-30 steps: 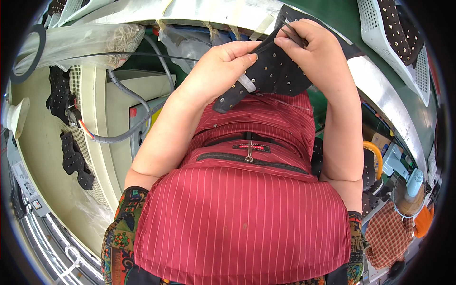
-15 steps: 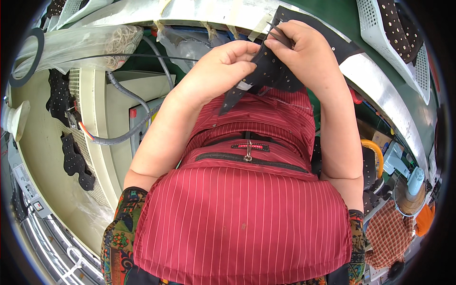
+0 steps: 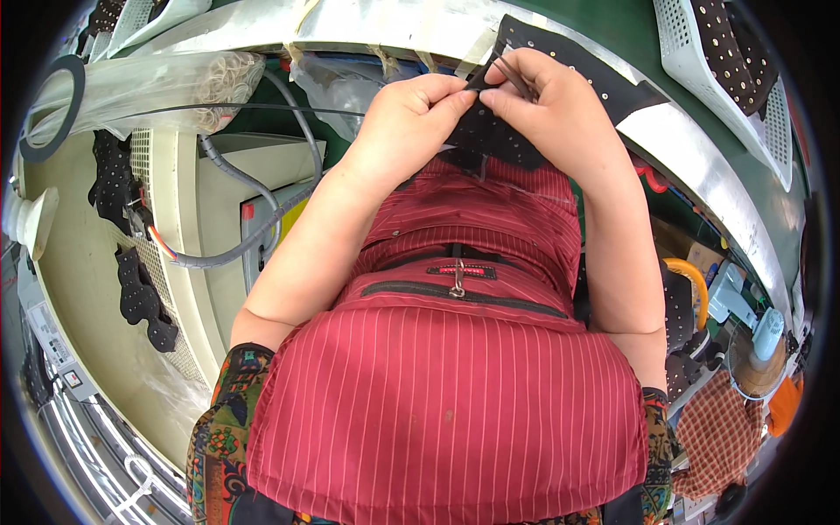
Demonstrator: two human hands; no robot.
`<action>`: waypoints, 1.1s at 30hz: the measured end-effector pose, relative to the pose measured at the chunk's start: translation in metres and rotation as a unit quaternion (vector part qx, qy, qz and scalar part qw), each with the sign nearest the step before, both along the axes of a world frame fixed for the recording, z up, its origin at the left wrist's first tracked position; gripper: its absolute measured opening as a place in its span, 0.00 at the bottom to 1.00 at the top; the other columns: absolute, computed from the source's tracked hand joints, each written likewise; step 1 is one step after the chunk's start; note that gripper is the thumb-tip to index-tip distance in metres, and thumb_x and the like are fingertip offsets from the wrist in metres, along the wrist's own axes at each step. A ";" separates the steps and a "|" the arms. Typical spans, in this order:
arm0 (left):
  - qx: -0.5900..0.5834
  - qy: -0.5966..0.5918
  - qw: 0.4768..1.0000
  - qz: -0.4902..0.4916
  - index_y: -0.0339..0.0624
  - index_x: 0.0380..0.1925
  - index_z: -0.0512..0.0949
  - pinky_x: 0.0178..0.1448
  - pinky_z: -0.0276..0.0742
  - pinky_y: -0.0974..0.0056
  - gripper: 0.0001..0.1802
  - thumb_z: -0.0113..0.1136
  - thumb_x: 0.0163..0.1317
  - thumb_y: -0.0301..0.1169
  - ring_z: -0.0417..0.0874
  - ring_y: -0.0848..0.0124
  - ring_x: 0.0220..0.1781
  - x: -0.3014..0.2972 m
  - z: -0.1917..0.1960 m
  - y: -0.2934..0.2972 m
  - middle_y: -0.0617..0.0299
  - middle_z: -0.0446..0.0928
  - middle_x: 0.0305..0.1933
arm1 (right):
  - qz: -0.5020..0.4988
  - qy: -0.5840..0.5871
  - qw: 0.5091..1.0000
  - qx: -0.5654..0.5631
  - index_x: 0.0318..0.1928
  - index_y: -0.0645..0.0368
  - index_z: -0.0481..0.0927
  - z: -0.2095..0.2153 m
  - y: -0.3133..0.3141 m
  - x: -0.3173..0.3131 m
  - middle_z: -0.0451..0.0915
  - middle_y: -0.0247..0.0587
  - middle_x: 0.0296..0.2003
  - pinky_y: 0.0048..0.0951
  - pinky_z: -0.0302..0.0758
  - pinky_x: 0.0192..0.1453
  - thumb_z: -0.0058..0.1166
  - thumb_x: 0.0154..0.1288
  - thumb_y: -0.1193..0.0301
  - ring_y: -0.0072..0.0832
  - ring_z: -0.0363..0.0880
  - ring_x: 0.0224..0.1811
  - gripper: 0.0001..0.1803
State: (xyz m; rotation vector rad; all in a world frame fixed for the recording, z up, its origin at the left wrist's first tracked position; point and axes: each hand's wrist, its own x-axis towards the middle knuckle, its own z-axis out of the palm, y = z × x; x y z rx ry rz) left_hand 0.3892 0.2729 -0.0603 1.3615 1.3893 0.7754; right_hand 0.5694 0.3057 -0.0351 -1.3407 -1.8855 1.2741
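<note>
A black sheet (image 3: 604,80) with rows of small pale dots lies partly over the metal table edge, and its near part hangs toward my lap. My left hand (image 3: 398,122) pinches the sheet's left edge between thumb and index finger. Right beside it, my right hand (image 3: 560,109) is closed, its thumb and fingertip meeting at the same edge. Dark, slim tweezers (image 3: 516,79) are tucked in the right hand, with their points sticking out toward the far side. The fingers hide the exact spot being pinched.
A bag of pale rings (image 3: 232,83) lies at the upper left, near a black ring (image 3: 52,109). White perforated baskets (image 3: 691,61) with dotted pieces stand at the far corners. A grey cable (image 3: 236,254) loops at left. A small blue fan (image 3: 766,337) is at right.
My left thumb and index finger have closed together at the sheet's edge, and my right fingertips have come down beside them. The sheet's hanging left corner has gone from view.
</note>
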 end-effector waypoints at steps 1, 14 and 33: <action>-0.008 -0.014 1.000 0.021 0.34 0.43 0.80 0.39 0.71 0.76 0.11 0.56 0.63 0.29 0.74 0.83 0.34 0.002 0.003 0.000 0.67 0.79 0.33 | -0.002 0.019 1.000 -0.024 0.42 0.67 0.76 0.000 -0.003 0.001 0.79 0.44 0.31 0.28 0.72 0.40 0.57 0.56 0.70 0.28 0.77 0.33 0.15; 0.017 0.009 0.999 0.037 0.34 0.44 0.79 0.44 0.73 0.75 0.12 0.55 0.64 0.28 0.77 0.81 0.39 0.005 0.011 -0.002 0.66 0.81 0.38 | -0.026 0.059 0.987 -0.149 0.48 0.67 0.74 0.021 -0.046 0.033 0.75 0.31 0.29 0.19 0.69 0.36 0.58 0.58 0.74 0.15 0.70 0.30 0.18; -0.087 -0.173 0.981 -0.007 0.33 0.48 0.76 0.45 0.73 0.75 0.16 0.58 0.61 0.26 0.77 0.80 0.42 0.004 0.048 -0.015 0.63 0.80 0.41 | -0.075 0.069 0.994 0.040 0.40 0.65 0.73 0.017 -0.030 0.003 0.75 0.34 0.28 0.22 0.71 0.37 0.63 0.54 0.72 0.17 0.73 0.32 0.16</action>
